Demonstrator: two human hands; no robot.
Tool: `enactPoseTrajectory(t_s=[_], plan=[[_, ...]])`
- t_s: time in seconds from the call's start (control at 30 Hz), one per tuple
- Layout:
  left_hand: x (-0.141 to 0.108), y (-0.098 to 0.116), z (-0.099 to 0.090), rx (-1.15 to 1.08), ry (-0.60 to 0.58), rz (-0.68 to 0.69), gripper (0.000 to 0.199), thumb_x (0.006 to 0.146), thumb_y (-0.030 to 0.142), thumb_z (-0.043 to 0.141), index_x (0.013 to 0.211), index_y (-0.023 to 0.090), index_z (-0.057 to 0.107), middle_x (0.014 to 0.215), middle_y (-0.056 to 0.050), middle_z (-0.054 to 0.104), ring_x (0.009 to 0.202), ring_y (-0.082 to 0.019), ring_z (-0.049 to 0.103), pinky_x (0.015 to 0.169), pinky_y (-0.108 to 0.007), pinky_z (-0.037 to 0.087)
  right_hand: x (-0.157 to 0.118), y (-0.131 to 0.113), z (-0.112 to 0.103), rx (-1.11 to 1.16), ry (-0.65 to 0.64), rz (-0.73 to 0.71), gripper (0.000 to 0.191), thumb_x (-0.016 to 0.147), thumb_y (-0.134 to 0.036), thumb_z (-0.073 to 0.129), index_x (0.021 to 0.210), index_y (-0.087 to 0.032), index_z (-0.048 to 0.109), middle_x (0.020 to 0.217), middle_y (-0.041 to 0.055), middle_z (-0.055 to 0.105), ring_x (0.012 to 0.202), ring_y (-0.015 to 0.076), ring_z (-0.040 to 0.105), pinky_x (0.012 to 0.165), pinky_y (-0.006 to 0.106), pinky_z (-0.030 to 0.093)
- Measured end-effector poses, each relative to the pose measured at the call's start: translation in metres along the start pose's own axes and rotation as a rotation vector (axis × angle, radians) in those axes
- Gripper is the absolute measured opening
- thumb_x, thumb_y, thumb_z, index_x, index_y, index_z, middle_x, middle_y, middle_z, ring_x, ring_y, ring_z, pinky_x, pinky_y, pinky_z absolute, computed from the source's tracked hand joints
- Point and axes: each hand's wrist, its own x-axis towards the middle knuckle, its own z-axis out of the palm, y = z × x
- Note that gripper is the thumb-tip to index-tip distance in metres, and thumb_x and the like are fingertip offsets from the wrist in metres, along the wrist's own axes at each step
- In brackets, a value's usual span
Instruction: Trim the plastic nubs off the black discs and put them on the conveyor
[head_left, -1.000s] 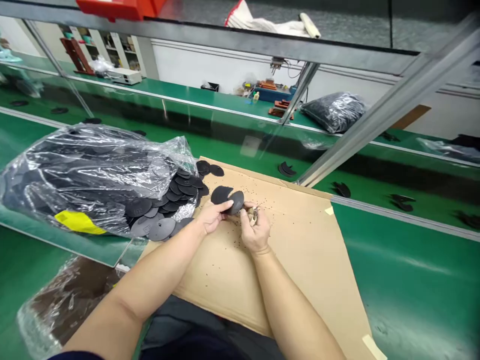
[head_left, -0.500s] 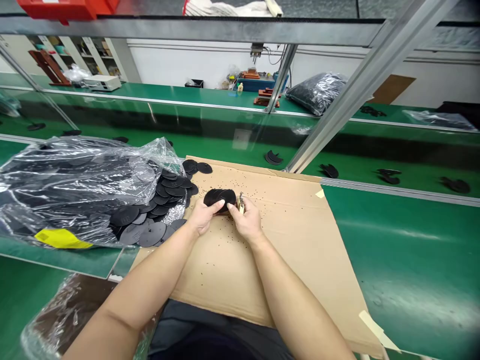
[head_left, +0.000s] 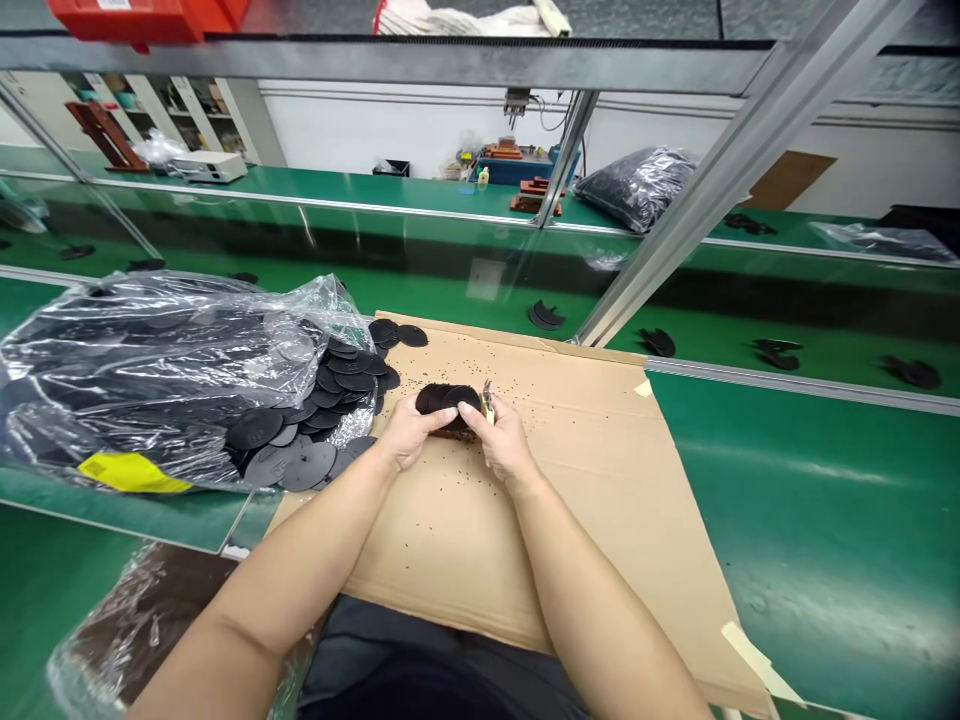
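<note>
Pinching a stack of black rubber discs [head_left: 444,399], the fingers [head_left: 421,418] of the left hand [head_left: 405,438] are pressed together, while small metal snips [head_left: 487,402] are gripped by the right hand [head_left: 506,442] against the stack. Black crumbs [head_left: 465,365] are scattered across the cardboard sheet [head_left: 465,540], and loose discs [head_left: 307,465] and a clear plastic bag [head_left: 150,350] lie at its left edge.

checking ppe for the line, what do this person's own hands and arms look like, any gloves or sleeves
The left hand and right hand are bare, with no gloves. The left forearm and right forearm are bare too, with no sleeve or wristband in view. Dark clothing shows below them.
</note>
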Motion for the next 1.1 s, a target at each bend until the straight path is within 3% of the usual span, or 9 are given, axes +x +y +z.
enactPoseTrajectory(t_s=[0.1,0.3,0.47,0.67,0.77,0.87,0.97,1.1], plan=[[-0.001,0.001,0.0,0.018,-0.035,0.005,0.037,0.058,0.02,0.084,0.092,0.012,0.073,0.095,-0.009,0.072,0.093,-0.021,0.065,0.098,-0.041,0.043,-0.001,-0.002,0.0,0.051,-0.022,0.023,0.034,0.066,-0.042,0.078,0.089,-0.019,0.068,0.084,0.0019,0.068,0.077,0.0179,0.061,0.078,0.033,0.049],[-0.002,0.002,0.0,0.023,-0.114,-0.01,0.038,0.06,0.019,0.083,0.096,0.013,0.072,0.099,-0.01,0.071,0.095,-0.022,0.064,0.097,-0.042,0.043,-0.004,-0.004,0.0,-0.054,0.058,0.007,0.03,0.063,-0.04,0.079,0.077,-0.017,0.064,0.07,-0.0011,0.062,0.065,0.014,0.055,0.069,0.03,0.046],[0.0,0.001,-0.002,0.02,-0.103,-0.021,0.039,0.059,0.017,0.083,0.096,0.013,0.071,0.098,-0.009,0.071,0.094,-0.02,0.064,0.096,-0.04,0.044,-0.004,-0.006,0.0,-0.092,0.078,0.001,0.03,0.063,-0.039,0.079,0.075,-0.018,0.062,0.067,-0.0023,0.061,0.062,0.013,0.054,0.065,0.028,0.045],[0.001,0.001,-0.002,0.023,-0.086,-0.002,0.041,0.059,0.015,0.083,0.097,0.011,0.068,0.099,-0.008,0.07,0.094,-0.018,0.063,0.092,-0.033,0.048,-0.003,-0.001,0.002,-0.133,0.086,-0.029,0.03,0.069,-0.043,0.075,0.083,-0.017,0.067,0.077,0.0018,0.067,0.069,0.0161,0.059,0.069,0.03,0.049],[0.001,0.004,-0.001,-0.002,-0.014,-0.042,0.046,0.061,0.018,0.082,0.102,0.015,0.064,0.1,-0.006,0.068,0.085,-0.015,0.064,0.077,-0.028,0.053,-0.004,0.005,0.003,-0.154,0.07,-0.068,0.031,0.075,-0.046,0.07,0.088,-0.018,0.067,0.079,0.0027,0.068,0.07,0.0167,0.06,0.068,0.03,0.05],[0.002,0.007,-0.002,-0.033,0.053,-0.144,0.051,0.065,0.02,0.08,0.111,0.022,0.058,0.099,-0.002,0.064,0.071,-0.011,0.062,0.054,-0.021,0.05,-0.006,0.007,0.003,-0.148,0.008,-0.169,0.03,0.081,-0.044,0.064,0.1,-0.02,0.066,0.09,0.0041,0.069,0.078,0.0178,0.063,0.076,0.032,0.052],[0.003,0.008,-0.004,-0.088,0.026,-0.213,0.052,0.066,0.02,0.078,0.113,0.023,0.056,0.094,-0.002,0.063,0.067,-0.011,0.061,0.052,-0.022,0.049,-0.009,0.006,0.003,-0.19,-0.026,-0.269,0.028,0.085,-0.038,0.061,0.106,-0.021,0.064,0.093,0.0051,0.069,0.08,0.0181,0.064,0.078,0.034,0.053],[0.001,0.007,-0.006,-0.145,-0.078,-0.303,0.038,0.074,0.033,0.073,0.106,0.019,0.059,0.081,-0.002,0.061,0.062,-0.012,0.06,0.05,-0.023,0.049,-0.011,0.004,0.005,-0.293,-0.033,-0.383,0.02,0.087,-0.032,0.056,0.102,-0.022,0.063,0.096,0.0066,0.068,0.082,0.0187,0.066,0.079,0.035,0.054]])
